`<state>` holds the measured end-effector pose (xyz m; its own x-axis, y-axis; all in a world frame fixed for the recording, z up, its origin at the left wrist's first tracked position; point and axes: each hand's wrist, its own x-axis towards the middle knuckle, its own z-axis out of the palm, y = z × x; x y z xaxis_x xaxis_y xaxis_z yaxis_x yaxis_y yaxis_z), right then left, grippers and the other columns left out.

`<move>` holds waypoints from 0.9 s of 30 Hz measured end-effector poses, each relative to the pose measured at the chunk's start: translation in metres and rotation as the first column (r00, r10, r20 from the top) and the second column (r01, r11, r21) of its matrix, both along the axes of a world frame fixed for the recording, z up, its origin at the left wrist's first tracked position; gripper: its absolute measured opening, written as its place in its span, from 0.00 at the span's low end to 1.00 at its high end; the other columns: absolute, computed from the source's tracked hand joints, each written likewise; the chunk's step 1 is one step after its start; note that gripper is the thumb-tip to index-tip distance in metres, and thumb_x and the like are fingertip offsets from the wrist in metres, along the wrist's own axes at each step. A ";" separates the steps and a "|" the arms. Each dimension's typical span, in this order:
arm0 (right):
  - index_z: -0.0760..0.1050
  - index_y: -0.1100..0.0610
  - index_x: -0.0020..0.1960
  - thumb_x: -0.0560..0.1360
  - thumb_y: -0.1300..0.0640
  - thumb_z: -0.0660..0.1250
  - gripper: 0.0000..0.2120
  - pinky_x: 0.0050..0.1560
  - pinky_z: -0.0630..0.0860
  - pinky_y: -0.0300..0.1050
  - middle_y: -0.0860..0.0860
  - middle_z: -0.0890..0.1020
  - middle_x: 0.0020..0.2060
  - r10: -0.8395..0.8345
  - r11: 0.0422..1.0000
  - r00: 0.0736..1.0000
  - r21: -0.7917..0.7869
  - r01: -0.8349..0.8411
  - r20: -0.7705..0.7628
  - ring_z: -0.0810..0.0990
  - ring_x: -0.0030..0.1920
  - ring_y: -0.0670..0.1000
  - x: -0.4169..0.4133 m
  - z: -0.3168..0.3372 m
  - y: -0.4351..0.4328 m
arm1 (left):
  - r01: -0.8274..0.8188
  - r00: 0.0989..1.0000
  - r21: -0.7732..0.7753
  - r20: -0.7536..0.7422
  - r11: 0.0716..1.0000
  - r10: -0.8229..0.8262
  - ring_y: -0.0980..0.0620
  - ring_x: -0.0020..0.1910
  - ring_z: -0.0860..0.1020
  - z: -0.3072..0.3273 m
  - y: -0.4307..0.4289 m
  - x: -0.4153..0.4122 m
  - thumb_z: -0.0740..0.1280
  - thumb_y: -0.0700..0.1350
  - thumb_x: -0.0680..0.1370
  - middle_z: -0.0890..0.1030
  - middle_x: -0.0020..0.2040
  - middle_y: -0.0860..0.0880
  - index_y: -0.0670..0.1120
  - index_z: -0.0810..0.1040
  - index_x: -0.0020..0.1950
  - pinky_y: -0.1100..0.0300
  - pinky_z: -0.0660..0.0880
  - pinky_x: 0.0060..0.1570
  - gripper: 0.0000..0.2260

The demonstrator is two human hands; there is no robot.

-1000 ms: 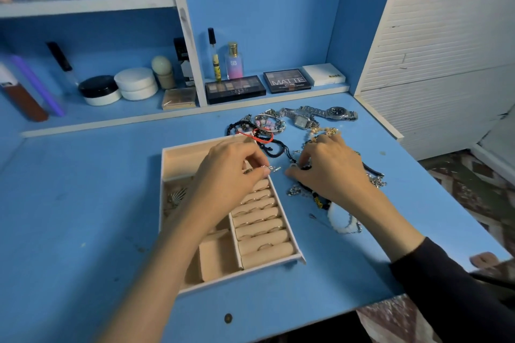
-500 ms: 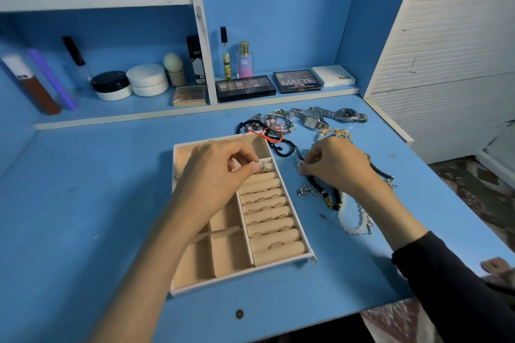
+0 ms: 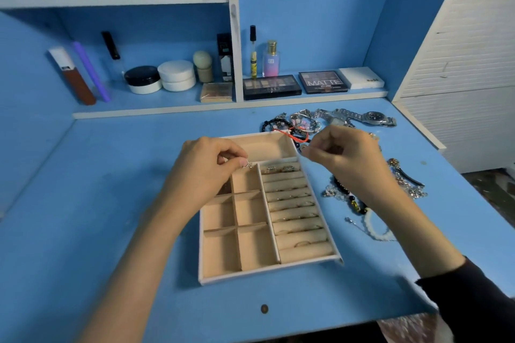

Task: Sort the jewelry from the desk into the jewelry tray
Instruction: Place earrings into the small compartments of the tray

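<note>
A beige jewelry tray [image 3: 252, 271] with square compartments and ring rolls lies mid-desk; several rings sit in its right column [image 3: 292, 205]. My left hand [image 3: 207, 172] hovers over the tray's upper left part and pinches a small silver earring [image 3: 247, 164] at its fingertips. My right hand [image 3: 341, 157] hangs above the tray's top right corner with finger and thumb pinched on something too small to make out. Loose jewelry [image 3: 303, 127] is heaped behind the tray, and more bracelets and chains [image 3: 359, 203] lie to its right.
A silver watch [image 3: 373, 117] lies at the back right of the desk. Makeup palettes [image 3: 271, 86], jars [image 3: 177, 75] and bottles stand on the low shelf behind. A white slatted panel [image 3: 459, 50] closes the right side. The desk's front edge is near.
My right hand has lifted off the jewelry heap and come up toward the tray's top corner. My left hand has drawn slightly left over the tray, still pinching the silver piece.
</note>
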<state>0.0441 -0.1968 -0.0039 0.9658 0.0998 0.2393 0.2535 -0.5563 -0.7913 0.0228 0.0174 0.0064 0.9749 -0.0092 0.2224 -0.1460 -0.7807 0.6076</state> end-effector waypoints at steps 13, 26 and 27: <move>0.80 0.58 0.42 0.70 0.56 0.72 0.05 0.38 0.72 0.43 0.56 0.82 0.35 0.167 0.986 0.986 -0.030 -0.167 0.014 0.77 0.36 0.51 -0.004 0.015 0.033 | 0.196 0.975 0.201 -0.140 0.960 -0.170 0.63 0.31 0.69 -0.014 0.000 0.002 0.66 0.42 0.76 0.77 0.36 0.57 0.52 0.82 0.53 0.72 0.63 0.33 0.09; 0.81 0.55 0.45 0.72 0.54 0.68 0.05 0.44 0.59 0.39 0.48 0.72 0.39 0.296 0.818 0.954 -0.529 -0.228 0.047 0.70 0.49 0.51 0.001 0.001 0.073 | -0.093 0.947 -0.175 0.289 0.980 0.141 0.64 0.35 0.70 -0.029 0.015 -0.003 0.66 0.40 0.75 0.75 0.36 0.63 0.50 0.82 0.50 0.75 0.65 0.35 0.08; 0.81 0.54 0.45 0.72 0.52 0.68 0.06 0.47 0.59 0.39 0.47 0.71 0.39 0.301 0.794 0.952 -0.566 -0.223 0.048 0.69 0.50 0.51 0.001 0.000 0.076 | -0.089 0.945 -0.183 0.296 0.979 0.141 0.64 0.35 0.70 -0.030 0.016 -0.003 0.67 0.40 0.75 0.75 0.37 0.63 0.50 0.82 0.50 0.74 0.65 0.35 0.08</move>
<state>0.0451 -0.1213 -0.0038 0.8478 0.4964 0.1867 0.5302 -0.7832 -0.3247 0.0198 0.0335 -0.0237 0.8514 0.1608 0.4993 -0.2606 -0.6963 0.6688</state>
